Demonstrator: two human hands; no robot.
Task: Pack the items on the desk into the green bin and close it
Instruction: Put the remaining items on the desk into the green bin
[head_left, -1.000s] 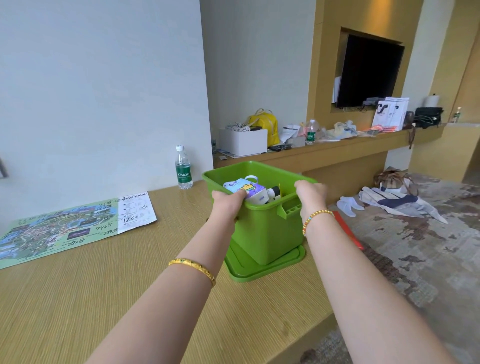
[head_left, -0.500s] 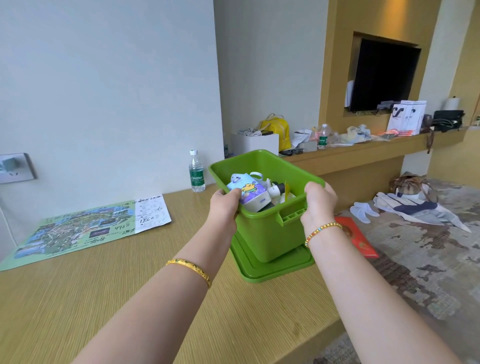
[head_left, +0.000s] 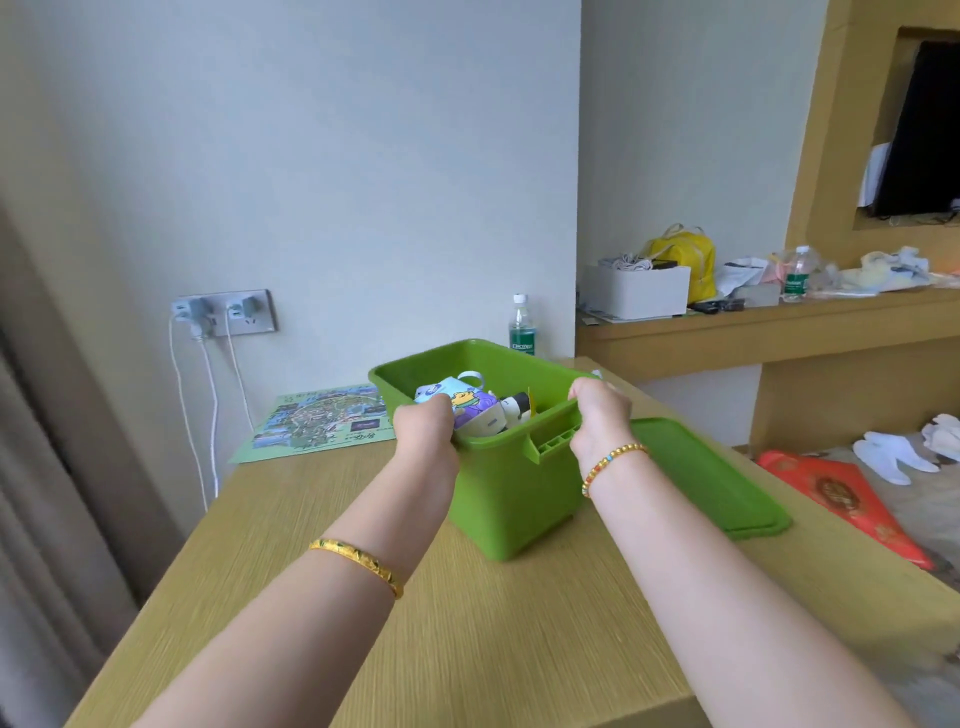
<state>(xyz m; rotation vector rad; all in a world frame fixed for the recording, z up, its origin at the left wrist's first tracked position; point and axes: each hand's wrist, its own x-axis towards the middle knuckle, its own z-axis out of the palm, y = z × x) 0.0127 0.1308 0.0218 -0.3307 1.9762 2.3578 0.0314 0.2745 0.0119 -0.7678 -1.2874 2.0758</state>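
Both hands grip the near rim of the green bin (head_left: 511, 493), which stands on the wooden desk (head_left: 467, 623). The left hand (head_left: 423, 423) curls its fingers over the rim at the near left corner, knuckles toward the camera; the right hand (head_left: 597, 415) wraps the rim at the near right corner, just beside the bin's moulded handle. The bin is open, and inside it lie a cartoon-printed pouch (head_left: 462, 402) and a small white and black bottle (head_left: 517, 405), close together. The green lid (head_left: 711, 478) lies flat on the desk to the right of the bin, near the desk's right edge. A colourful map (head_left: 317, 423) lies flat to the far left, and 1 water bottle (head_left: 521, 326) stands upright behind the bin by the wall.
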